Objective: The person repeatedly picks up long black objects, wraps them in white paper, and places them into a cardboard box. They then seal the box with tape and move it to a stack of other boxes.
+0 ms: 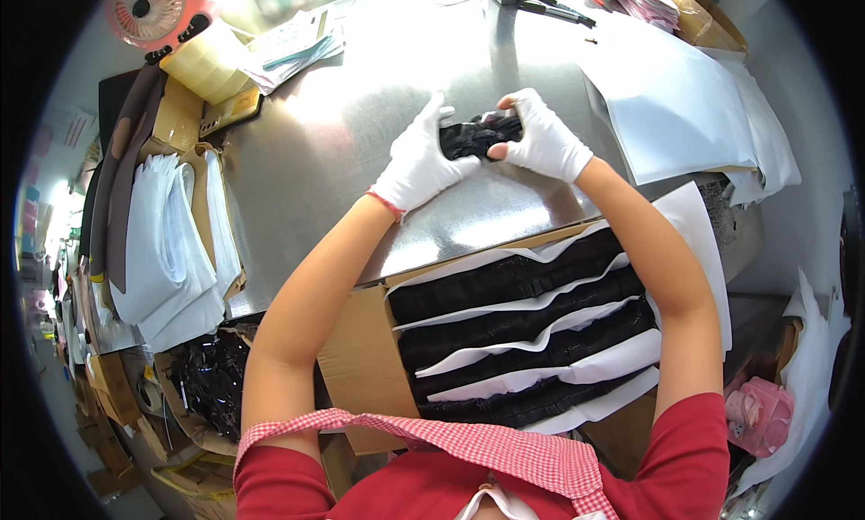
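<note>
Over the shiny metal tabletop (pixel 304 175), a bundle of glossy black pieces (pixel 476 136) is held between both hands; what exactly the pieces are is unclear. My left hand (pixel 422 158), in a white glove, grips the bundle's left end with the thumb at its near side. The right end is held by my right hand (pixel 544 138), whose white glove leaves the thumb and a fingertip bare. Close to my body is an open cardboard box (pixel 368 351). Inside it, rows of black packed items (pixel 507 283) lie between sheets of white paper (pixel 513 378).
Folded white sheets (pixel 162 243) stand at the left table edge. Large white sheets (pixel 676 108) cover the right side. A pink fan (pixel 152 10), a calculator (pixel 233 111) and pens (pixel 557 12) are farther back. A lower-left box holds shiny black pieces (pixel 213 378).
</note>
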Demonstrator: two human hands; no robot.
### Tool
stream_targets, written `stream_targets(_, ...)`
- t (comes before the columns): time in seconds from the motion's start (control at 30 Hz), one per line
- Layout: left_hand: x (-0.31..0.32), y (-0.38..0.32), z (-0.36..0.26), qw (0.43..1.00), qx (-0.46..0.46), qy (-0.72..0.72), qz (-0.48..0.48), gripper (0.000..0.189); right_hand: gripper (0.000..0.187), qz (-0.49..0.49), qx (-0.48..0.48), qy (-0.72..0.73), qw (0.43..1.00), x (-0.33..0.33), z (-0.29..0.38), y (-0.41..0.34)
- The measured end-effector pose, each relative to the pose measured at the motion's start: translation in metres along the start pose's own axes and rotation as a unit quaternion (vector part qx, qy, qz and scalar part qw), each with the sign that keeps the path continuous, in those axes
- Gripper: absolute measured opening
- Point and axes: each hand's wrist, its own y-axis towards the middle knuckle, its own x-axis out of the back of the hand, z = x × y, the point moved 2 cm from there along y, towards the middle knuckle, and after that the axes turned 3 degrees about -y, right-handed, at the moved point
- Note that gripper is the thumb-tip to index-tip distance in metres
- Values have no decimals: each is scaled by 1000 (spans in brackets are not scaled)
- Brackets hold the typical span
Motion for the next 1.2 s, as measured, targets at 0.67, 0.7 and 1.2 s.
stream_targets(0.67, 62, -63, -5, 992, -58, 116, -4, 67, 8, -23, 369, -331, 868, 13, 19, 182)
stream_targets(0.7, 67, -68, -11, 990, -49, 132, 16, 63, 8, -8, 362, -333, 870, 16, 22, 200)
stream_targets(1.2, 59, -68, 1, 986, -125, 98, -59, 46, 36, 39, 70, -291, 953, 43, -34, 260)
